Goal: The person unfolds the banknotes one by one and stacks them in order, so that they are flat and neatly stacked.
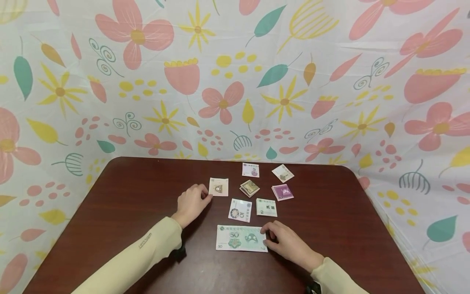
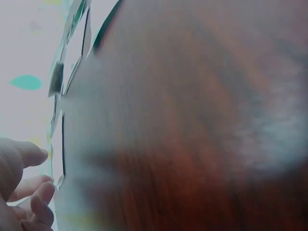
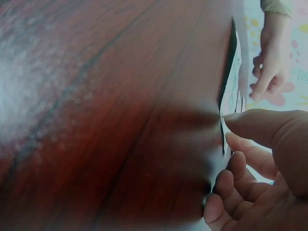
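Observation:
In the head view a green 50 banknote (image 1: 240, 245) lies on the near middle of the table. My right hand (image 1: 286, 243) is at its right end, thumb and index finger pinching that edge; the right wrist view shows both fingertips right at the paper (image 3: 232, 82). My left hand (image 1: 191, 204) rests farther back, beside a pale 20 banknote (image 1: 218, 187), its fingertips next to the note's left edge. Those fingers are loosely bent, with a gap between thumb and index finger in the left wrist view, and hold nothing.
Behind the 50 note lie a 10 note (image 1: 240, 210) and a small stack of 2 notes (image 1: 266, 208). Farther back are folded brown notes (image 1: 250, 188), purple notes (image 1: 282, 192), a 5 note (image 1: 251, 170) and another pale note (image 1: 283, 173). A flowered cloth (image 1: 220, 81) hangs behind the table.

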`<state>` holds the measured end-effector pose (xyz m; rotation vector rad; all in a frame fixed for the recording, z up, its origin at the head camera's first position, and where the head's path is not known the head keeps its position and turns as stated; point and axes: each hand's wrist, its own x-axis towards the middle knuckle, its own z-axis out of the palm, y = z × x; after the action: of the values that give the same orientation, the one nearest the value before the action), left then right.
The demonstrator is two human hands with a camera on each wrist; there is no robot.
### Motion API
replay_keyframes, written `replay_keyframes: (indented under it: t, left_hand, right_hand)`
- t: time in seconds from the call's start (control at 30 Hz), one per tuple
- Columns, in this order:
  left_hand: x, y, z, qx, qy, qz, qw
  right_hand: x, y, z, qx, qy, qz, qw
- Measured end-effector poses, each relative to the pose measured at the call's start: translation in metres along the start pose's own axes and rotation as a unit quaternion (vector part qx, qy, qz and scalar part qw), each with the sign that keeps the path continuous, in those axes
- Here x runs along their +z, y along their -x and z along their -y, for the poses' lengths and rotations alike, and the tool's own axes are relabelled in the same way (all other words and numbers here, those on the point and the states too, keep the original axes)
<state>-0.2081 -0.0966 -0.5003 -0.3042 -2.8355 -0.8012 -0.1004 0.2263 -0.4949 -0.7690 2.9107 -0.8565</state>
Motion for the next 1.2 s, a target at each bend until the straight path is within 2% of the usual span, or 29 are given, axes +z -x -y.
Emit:
replay_keyframes:
  t: [0.37, 0.63, 0.77, 1.0, 1.2]
  left_hand:
    - [0.013, -0.015, 0.002, -0.061, -0.025, 0.021, 0.9976]
    - [0.018, -0.018, 0.000, -0.066, -0.030, 0.022, 0.9971]
    - [0.018, -0.020, -0.003, -0.078, -0.024, 0.030, 0.9962]
    - [0.019, -0.027, -0.006, -0.092, -0.010, 0.025, 0.9954]
    - [0.019, -0.031, -0.006, -0.102, -0.014, 0.033, 0.9941]
  right_hand:
    - [0.001, 0.000, 0.000, 0.000, 0.002, 0.001, 1.0000]
    - [0.000, 0.000, 0.000, 0.001, 0.005, 0.001, 1.0000]
    - [0.000, 0.000, 0.000, 0.006, 0.007, 0.004, 1.0000]
    - [-0.001, 0.001, 0.000, 0.008, 0.012, 0.004, 0.9999]
    - [0.000, 0.001, 0.000, 0.006, 0.014, 0.004, 0.9999]
